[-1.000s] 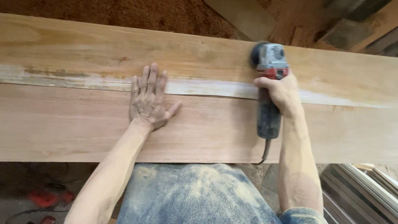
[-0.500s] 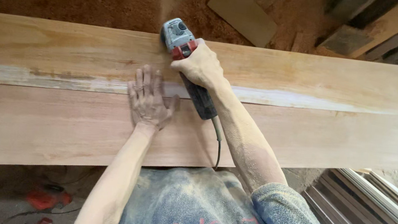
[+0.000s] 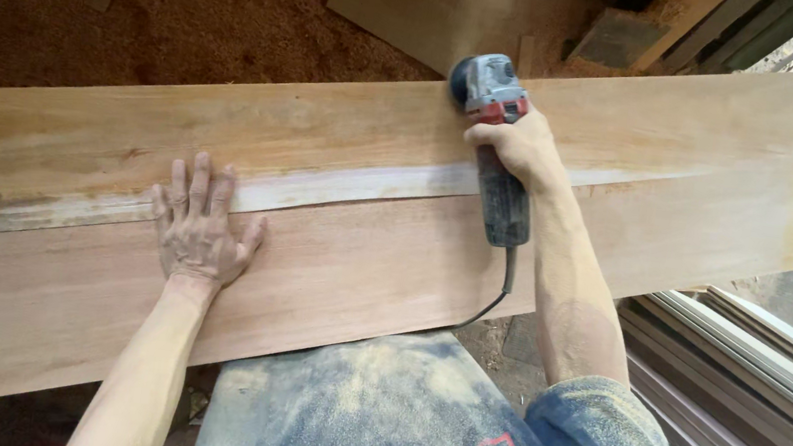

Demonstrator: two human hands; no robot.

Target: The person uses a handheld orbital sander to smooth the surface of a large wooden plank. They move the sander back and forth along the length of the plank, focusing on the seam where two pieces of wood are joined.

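Right hand [image 3: 519, 145] clenched round the angle grinder [image 3: 494, 134], upper centre; keep your left hand [image 3: 199, 227] flat, fingers spread, steadying the plank [image 3: 331, 265]

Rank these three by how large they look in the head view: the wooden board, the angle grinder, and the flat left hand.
1. Wooden board, by far the largest, spanning the picture.
2. Angle grinder and left hand: they look about alike in size, so I would not rank one above the other.
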